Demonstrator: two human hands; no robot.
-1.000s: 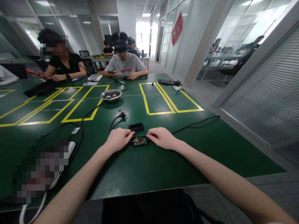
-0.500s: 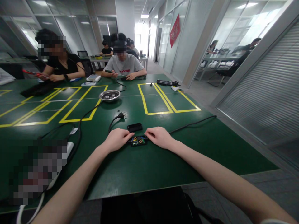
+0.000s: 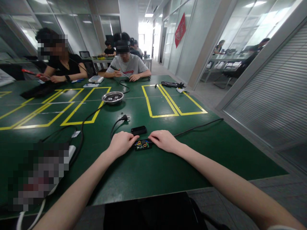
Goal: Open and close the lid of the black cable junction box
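Note:
Between my two hands lies an opened black power adapter, its green circuit board and copper-wound coils showing. My left hand is closed at the adapter's left end, thumb pointing inward along the edge. At the right end my right hand pinches with thumb and forefinger; the exact contact is hidden by the fingers. Just behind the adapter rests its loose black cover. A black cord with a plug curves out behind my left hand. Another black cord runs right from behind my right hand.
A metal bowl with metal parts stands farther back on the green table. Left of my forearm is a blurred-out item beside a white power strip. A folded black tripod lies back right. Two people work across the table.
My hands stay at the adapter's ends with barely any movement. The person opposite has shifted the handled tool slightly.

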